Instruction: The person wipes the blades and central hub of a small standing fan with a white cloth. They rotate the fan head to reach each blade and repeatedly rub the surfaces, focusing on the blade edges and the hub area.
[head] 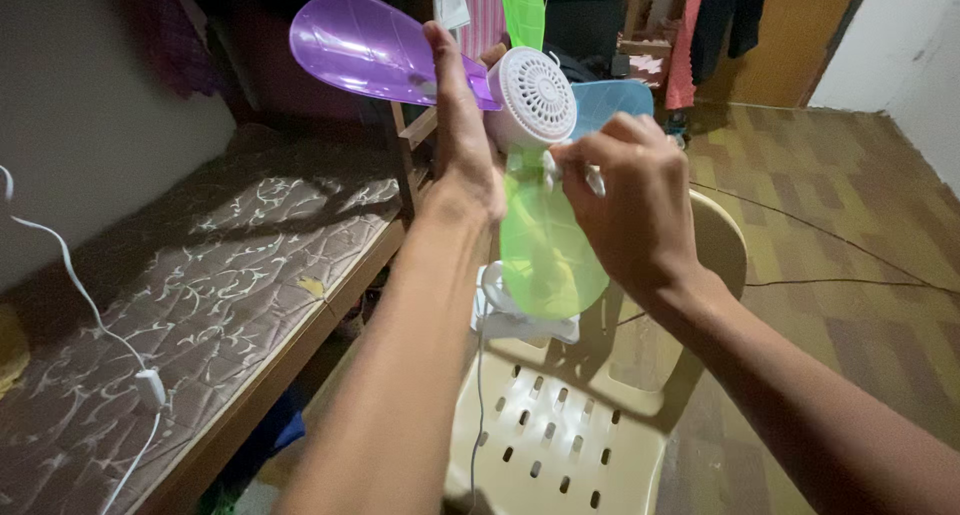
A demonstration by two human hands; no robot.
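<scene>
Plastic fan: a small white fan motor [535, 97] with purple [360, 47], blue [615, 100] and two green blades, held up in mid-air over a cream plastic chair [560, 425].
Left hand: the left hand [462, 125] is flat-ish and open, fingers pressed against the back of the purple blade, right beside the motor.
Right hand: the right hand [630, 200] is curled shut, pinching something small and white just under the motor, in front of the lower green blade [545, 240].
Hard to see: the pinched bit is mostly covered by fingers, can't tell what it is. The top green blade is cut off at the frame edge.
Around: bare patterned mattress [190, 275] on the left with a white cord [80, 295] across it.
</scene>
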